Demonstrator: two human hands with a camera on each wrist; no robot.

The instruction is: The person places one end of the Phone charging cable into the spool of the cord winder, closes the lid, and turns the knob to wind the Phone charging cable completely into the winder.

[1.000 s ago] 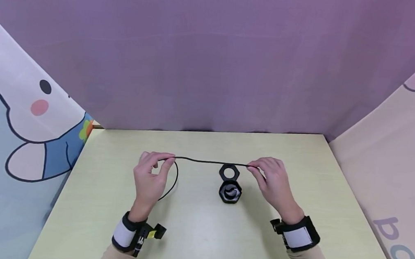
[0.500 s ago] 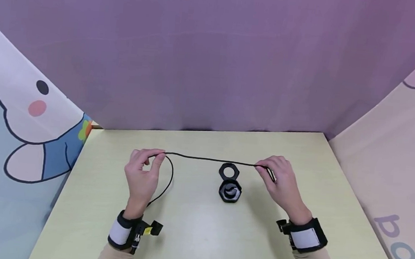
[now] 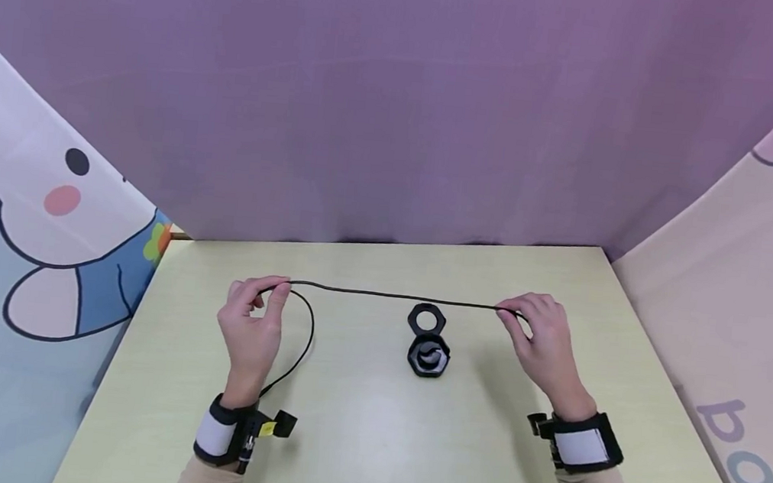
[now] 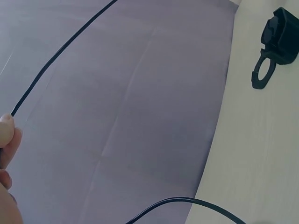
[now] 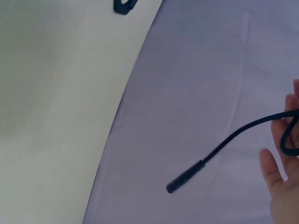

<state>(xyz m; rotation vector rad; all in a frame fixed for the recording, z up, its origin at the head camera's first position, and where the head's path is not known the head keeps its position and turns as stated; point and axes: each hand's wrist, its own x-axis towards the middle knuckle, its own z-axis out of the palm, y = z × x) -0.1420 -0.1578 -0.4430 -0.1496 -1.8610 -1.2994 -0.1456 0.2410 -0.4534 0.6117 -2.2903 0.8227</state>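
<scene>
A thin black cable (image 3: 389, 295) runs nearly straight between my two hands above the table. My left hand (image 3: 250, 337) pinches it between thumb and fingers. Below that pinch, more cable curves down toward the wrist. On the other side my right hand (image 3: 543, 347) holds the cable at the fingertips. In the right wrist view the cable crosses the fingers (image 5: 278, 128), bends in a small loop beside them, and ends in a thicker black cylindrical tip (image 5: 184, 177). Between the hands, on the table, lies a black hexagonal piece (image 3: 429, 355) with a flat hexagonal ring (image 3: 426, 319) at its far side.
The pale wooden table (image 3: 354, 453) meets a purple cloth backdrop (image 3: 397, 120) at its far edge. Printed cloth panels with cartoon shapes flank it on the left (image 3: 69, 244) and right (image 3: 726, 302). Each wrist wears a strap with a small camera.
My hands have moved apart, the left to the left and the right to the right, so the cable stretch between them is longer. The hexagonal piece has stayed in place.
</scene>
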